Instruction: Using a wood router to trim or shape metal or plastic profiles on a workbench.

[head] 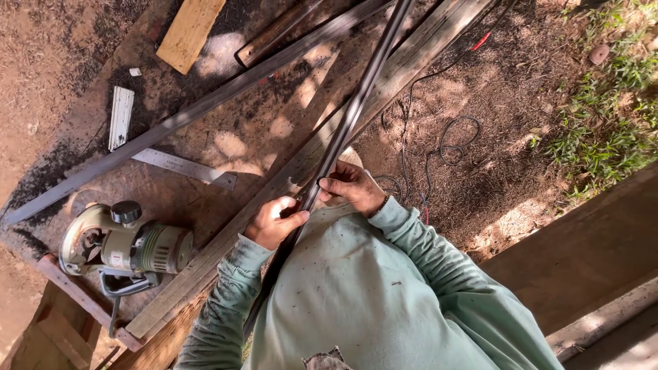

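Observation:
A long dark metal bar runs diagonally from the top centre down towards my chest. My left hand is closed around its lower part, thumb on top. My right hand grips the same bar just above, fingers curled over its edge. The bar lies along a weathered wooden plank set on a rusty work surface. Both my sleeves are pale green and stained.
A second long metal bar crosses the surface at left. A steel ruler, a small white strip and a green power cut-off saw lie nearby. Dark cables curl on the dirt. Grass grows at right.

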